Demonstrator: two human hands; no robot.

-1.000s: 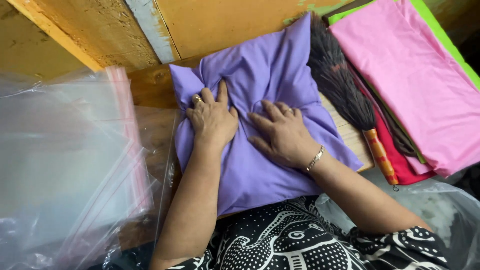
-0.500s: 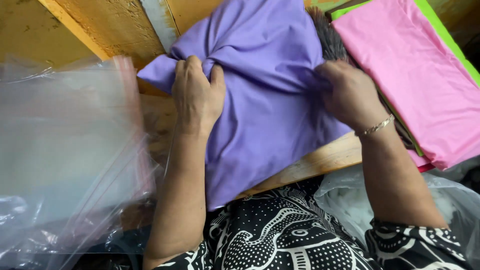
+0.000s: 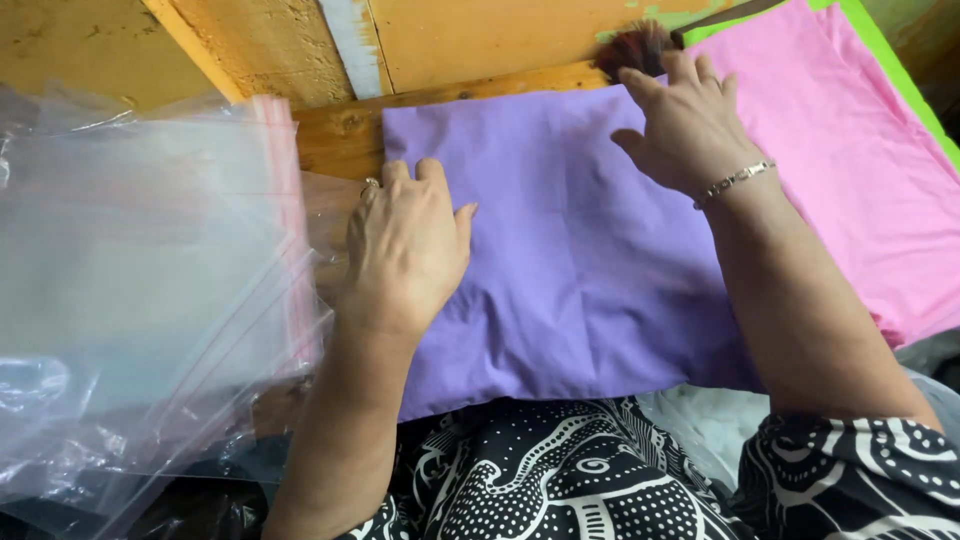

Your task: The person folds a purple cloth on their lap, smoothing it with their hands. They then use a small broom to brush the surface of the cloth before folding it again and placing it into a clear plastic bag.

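I had both hands flat on the purple cloth, which lay folded as a wide rectangle over the near edge of the wooden table, its lower part hanging toward my lap. My left hand was spread, palm down, on the cloth's left edge, w/ a ring on one finger; it pinched nothing, it only pressed. I judged it was there to keep that side from sliding. My right hand was also open, fingers apart, pressing the far right corner of the cloth, a bracelet on the wrist. Probably this held the fold flat and smooth, as the surface showed only soft creases.

At the table's left end was a stack of clear plastic bags w/ pink strips along one side. They looked empty and flat, as far as I could see; nothing was inside the top ones. At the right side lay a pink cloth, w/ a green edge under it. Just beyond my right fingers a dark brush-like tuft showed; what it was exactly I couldn't tell.
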